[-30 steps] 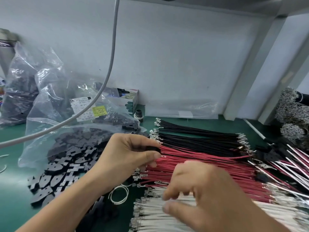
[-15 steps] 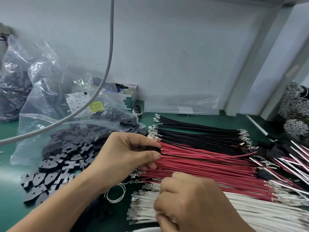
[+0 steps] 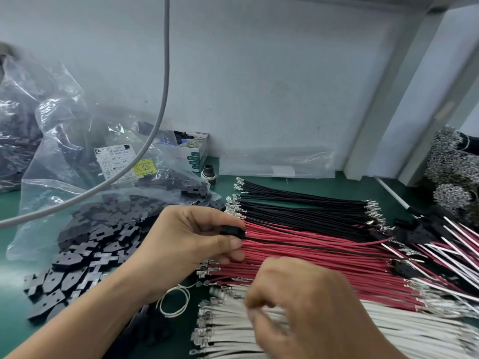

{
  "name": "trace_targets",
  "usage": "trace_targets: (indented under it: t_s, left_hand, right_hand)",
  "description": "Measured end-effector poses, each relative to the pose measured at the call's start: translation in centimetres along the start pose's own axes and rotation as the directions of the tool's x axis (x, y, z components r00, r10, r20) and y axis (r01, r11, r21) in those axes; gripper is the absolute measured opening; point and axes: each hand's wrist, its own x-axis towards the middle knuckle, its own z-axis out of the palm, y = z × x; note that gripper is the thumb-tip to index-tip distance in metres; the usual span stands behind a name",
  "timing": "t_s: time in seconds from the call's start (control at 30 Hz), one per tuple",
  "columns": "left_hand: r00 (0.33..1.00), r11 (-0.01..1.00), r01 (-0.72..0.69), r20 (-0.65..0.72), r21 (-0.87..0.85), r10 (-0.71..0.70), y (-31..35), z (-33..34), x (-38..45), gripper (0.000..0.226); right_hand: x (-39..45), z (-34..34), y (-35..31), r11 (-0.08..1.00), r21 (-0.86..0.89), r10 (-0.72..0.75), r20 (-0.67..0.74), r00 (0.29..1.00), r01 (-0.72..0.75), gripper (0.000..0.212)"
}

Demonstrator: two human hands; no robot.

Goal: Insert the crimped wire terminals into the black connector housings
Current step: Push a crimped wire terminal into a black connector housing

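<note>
Left hand (image 3: 189,237) pinches black housing (image 3: 232,231) above red wires (image 3: 311,255)

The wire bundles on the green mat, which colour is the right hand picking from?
The white wire bundle, nearest the camera. The right hand covers it, unlike the red wire bundle and black wire bundle behind.

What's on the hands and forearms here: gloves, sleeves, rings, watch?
Nothing worn that shows. The left hand and its forearm are bare to the frame edge: no glove, sleeve, ring or watch. The right hand is bare too, fingers motion-blurred; its wrist is mostly cut off by the frame, so a strap there can't be ruled out.
</note>
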Motion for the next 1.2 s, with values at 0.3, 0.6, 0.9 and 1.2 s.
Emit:
trace_targets:
  t_s: [0.3, 0.6, 0.9, 1.2]
  left_hand:
    - [0.999, 0.999, 0.011, 0.043, -0.032, -0.01, 0.4, 0.1, -0.2, 0.027]
    - [0.999, 0.999, 0.013, 0.049, -0.029, -0.012, 0.6, 0.1, -0.3, 0.029]
    - [0.999, 1.0, -0.013, 0.051, -0.023, 0.014, 0.6, 0.1, -0.4, 0.031]
    - [0.998, 0.999, -0.013, 0.066, -0.029, 0.015, 0.6, 0.1, -0.4, 0.03]
  right_hand:
    - [0.2, -0.8, 1.4, 0.936, 0.193, 0.339, -0.26, 0.904, -0.296, 0.01]
    - [0.2, -1.0, 1.5, 0.963, -0.012, 0.252, -0.323, 0.912, -0.271, 0.009]
    - [0.1, -0.9, 1.7, 0.962, -0.146, 0.171, -0.335, 0.927, -0.23, 0.024]
    - [-0.2, -0.5, 2.9, 0.989, 0.088, 0.142, -0.367, 0.919, -0.118, 0.011]
